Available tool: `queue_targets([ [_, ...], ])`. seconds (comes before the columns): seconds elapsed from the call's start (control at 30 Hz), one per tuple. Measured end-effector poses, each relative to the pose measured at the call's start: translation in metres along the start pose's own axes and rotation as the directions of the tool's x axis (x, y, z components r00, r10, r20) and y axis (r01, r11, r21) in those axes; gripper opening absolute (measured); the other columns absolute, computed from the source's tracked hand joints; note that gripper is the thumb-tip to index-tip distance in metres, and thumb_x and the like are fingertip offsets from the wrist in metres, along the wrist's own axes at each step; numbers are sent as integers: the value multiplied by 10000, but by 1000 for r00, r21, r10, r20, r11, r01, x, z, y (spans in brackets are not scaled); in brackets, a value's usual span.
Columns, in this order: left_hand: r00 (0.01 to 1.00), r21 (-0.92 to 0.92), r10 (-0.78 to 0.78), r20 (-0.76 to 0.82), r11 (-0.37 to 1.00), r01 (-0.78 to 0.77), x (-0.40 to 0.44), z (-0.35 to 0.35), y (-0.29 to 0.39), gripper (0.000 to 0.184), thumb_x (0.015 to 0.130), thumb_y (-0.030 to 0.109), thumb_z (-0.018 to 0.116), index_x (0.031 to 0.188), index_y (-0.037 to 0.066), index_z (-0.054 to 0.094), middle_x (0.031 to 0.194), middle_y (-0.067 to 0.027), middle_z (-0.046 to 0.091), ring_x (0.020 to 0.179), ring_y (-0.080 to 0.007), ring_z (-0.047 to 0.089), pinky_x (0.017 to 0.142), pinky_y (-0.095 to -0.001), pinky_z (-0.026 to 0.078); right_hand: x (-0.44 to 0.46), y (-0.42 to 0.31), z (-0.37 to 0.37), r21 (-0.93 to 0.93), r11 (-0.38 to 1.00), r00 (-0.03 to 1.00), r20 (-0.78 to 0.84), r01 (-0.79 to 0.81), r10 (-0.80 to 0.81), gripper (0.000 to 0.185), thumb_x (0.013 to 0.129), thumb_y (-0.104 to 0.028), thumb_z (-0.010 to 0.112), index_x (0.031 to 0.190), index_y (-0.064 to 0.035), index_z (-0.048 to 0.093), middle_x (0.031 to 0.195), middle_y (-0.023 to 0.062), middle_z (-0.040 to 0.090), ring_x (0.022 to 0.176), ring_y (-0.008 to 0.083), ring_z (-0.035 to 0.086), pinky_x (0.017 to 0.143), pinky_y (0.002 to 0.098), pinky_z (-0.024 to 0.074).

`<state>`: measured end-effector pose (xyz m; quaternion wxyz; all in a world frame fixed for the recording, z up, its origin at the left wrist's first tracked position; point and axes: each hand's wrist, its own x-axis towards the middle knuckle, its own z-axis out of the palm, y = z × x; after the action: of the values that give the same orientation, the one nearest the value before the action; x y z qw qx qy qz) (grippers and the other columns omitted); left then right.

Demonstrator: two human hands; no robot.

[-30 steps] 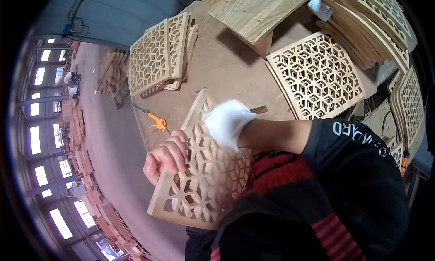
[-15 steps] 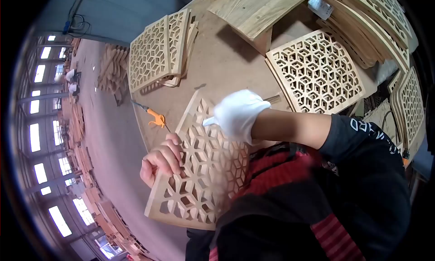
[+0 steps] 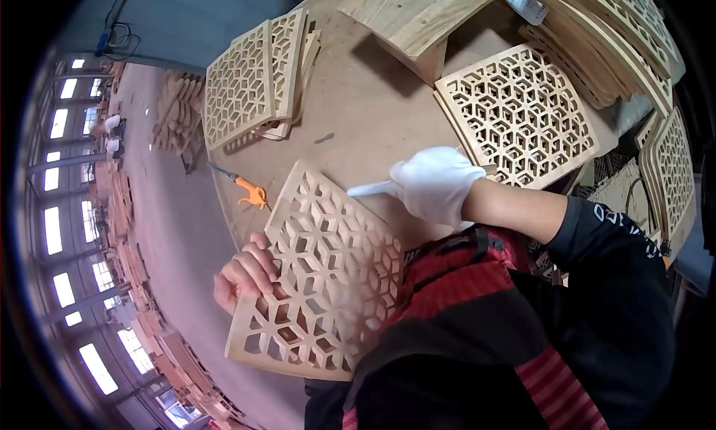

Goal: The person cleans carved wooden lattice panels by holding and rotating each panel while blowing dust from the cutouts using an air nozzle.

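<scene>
My bare left hand (image 3: 250,273) grips the left edge of a pale wooden lattice panel (image 3: 328,243), cut through in a star-and-hexagon pattern. The panel is tilted, its lower right side against my body. Over its upper right edge is my right hand (image 3: 436,184), in a white glove, closed round a slim stick-like tool (image 3: 488,169). Only the brownish end of this tool shows behind the fist. A narrow whitish shape (image 3: 369,189) points from the glove towards the panel; whether it is a finger or part of the tool I cannot tell.
An orange air blow gun (image 3: 255,195) lies at the table's left edge. Lattice panels (image 3: 242,79) are stacked at the back left, more panels (image 3: 522,117) at the right. A wooden board (image 3: 418,12) stands at the back. Curved pieces (image 3: 597,49) are piled at the upper right.
My right hand has moved right, off the panel's face to beyond its edge. The panel and my left hand have shifted slightly left, with the panel's face turned more towards me.
</scene>
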<state>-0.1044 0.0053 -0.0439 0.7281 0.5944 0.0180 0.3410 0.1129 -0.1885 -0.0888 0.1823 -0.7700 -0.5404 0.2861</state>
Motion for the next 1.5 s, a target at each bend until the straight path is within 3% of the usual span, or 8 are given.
queue_targets([
  [0.27, 998, -13, -25, 57, 1000, 26, 3, 3, 0, 562, 996, 332, 215, 535, 160, 487, 518, -14, 565, 564, -175, 486, 849, -357, 342, 33, -28, 25, -14, 998, 997, 28, 66, -65, 131, 789, -96, 589, 834, -32, 694, 730, 169, 680, 689, 349, 681, 609, 421, 545],
  [0.43, 995, 0, -48, 87, 999, 48, 14, 26, -6, 557, 986, 326, 231, 543, 143, 516, 530, -30, 567, 559, -181, 475, 837, -366, 340, 58, -62, 9, -36, 993, 985, 133, 115, -109, 251, 659, -80, 723, 905, -34, 739, 910, 168, 718, 841, 300, 708, 656, 395, 574],
  [0.57, 994, -13, -57, 98, 998, 59, 2, 8, 3, 548, 982, 312, 229, 556, 141, 527, 523, -28, 562, 530, -179, 460, 847, -364, 335, 57, -35, 42, 24, 980, 979, 50, 195, -196, 174, 781, -101, 587, 870, -33, 719, 824, 181, 696, 749, 339, 685, 636, 426, 547],
  [1.0, 999, -42, -21, 24, 999, 22, 0, 12, -2, 555, 988, 328, 238, 539, 139, 503, 523, -32, 562, 552, -183, 459, 809, -356, 328, 41, -34, 28, -64, 994, 967, 247, 86, -67, 112, 720, -49, 650, 811, -17, 707, 821, 155, 700, 756, 314, 697, 631, 397, 553],
  [1.17, 991, 16, -66, 114, 998, 64, 10, 25, -3, 553, 982, 337, 243, 534, 138, 498, 520, -32, 568, 548, -184, 455, 795, -346, 324, 46, -34, 28, -43, 926, 920, 135, 376, -368, 115, 720, -35, 646, 821, -41, 703, 802, 171, 689, 747, 328, 686, 651, 387, 548],
  [1.3, 994, -50, -65, 92, 996, 70, -3, 3, 1, 557, 982, 341, 236, 545, 146, 521, 519, -33, 571, 549, -187, 468, 840, -352, 324, 44, -35, 41, -103, 993, 986, 157, 65, -48, 133, 790, -69, 589, 834, -33, 710, 790, 169, 690, 744, 333, 685, 661, 393, 545],
  [1.43, 984, 39, -106, 143, 994, 101, 7, 16, -2, 549, 983, 337, 245, 550, 152, 526, 529, -31, 574, 559, -173, 469, 846, -352, 325, 50, -39, 31, -68, 975, 953, 233, 213, -192, 174, 822, -89, 550, 841, -28, 711, 808, 170, 689, 745, 328, 682, 664, 400, 547],
  [1.5, 994, 2, -79, 80, 997, 79, 3, 15, -1, 552, 985, 335, 241, 551, 150, 528, 536, -30, 576, 564, -173, 472, 845, -350, 327, 53, -44, 35, -134, 950, 958, 99, 282, -270, 371, 501, -126, 874, 847, -97, 743, 845, 101, 717, 797, 257, 705, 711, 331, 565],
])
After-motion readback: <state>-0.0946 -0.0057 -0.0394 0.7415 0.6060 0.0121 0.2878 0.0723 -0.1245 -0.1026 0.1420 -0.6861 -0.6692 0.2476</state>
